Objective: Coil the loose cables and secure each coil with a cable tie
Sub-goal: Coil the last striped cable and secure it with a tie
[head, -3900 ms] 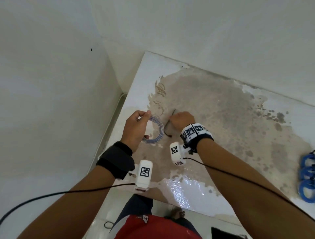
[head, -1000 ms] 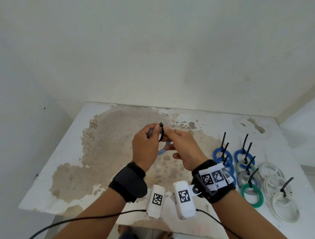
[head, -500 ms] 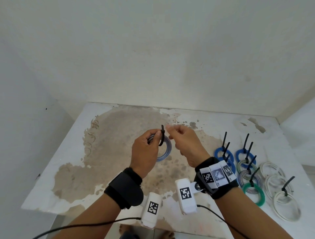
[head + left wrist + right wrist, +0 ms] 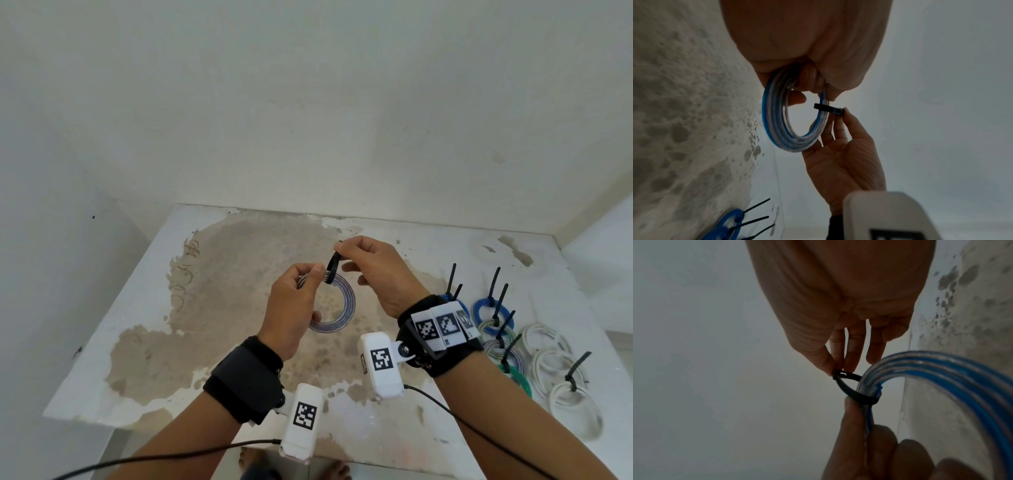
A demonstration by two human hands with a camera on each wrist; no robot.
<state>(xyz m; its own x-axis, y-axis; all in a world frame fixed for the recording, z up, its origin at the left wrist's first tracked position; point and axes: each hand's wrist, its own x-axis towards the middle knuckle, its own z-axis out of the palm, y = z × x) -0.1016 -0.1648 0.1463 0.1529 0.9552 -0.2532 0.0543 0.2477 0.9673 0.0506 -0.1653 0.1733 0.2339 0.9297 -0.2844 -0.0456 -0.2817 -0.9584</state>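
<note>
A blue-and-clear cable coil hangs above the stained table. My left hand pinches the coil at its top between thumb and fingers. A black cable tie is looped round the coil beside that pinch. My right hand pinches the tie's head end between thumb and forefinger, just above and right of the coil.
Several tied coils lie at the table's right: blue ones, a green one, white ones, each with a black tie tail sticking up. White walls close in behind and on both sides.
The head view swung from the table's left corner to its middle. The coil was lifted off the table and the tie looped round it; my right hand now pinches the tie's end higher up.
</note>
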